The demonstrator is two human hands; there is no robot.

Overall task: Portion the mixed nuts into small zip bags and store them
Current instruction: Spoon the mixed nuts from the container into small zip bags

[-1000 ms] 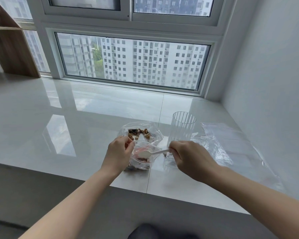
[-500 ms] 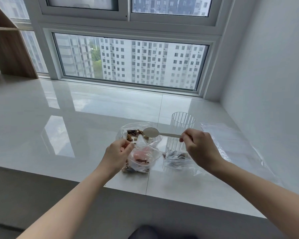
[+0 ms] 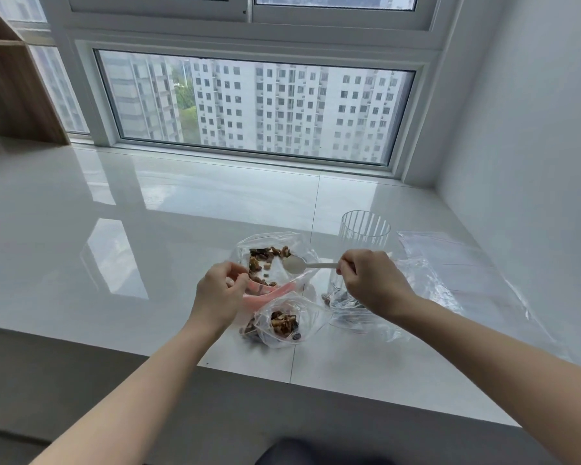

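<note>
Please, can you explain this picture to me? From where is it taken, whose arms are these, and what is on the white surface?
There is no machine: a camera on a person's head looks down at their own two arms. The left hand pinches the rim of a big zip bag of mixed nuts. The right hand holds a white spoon over that bag. Nearer lies a small zip bag with some nuts. A ribbed clear cup and more clear bags rest on the white ledge beside the window.
</note>
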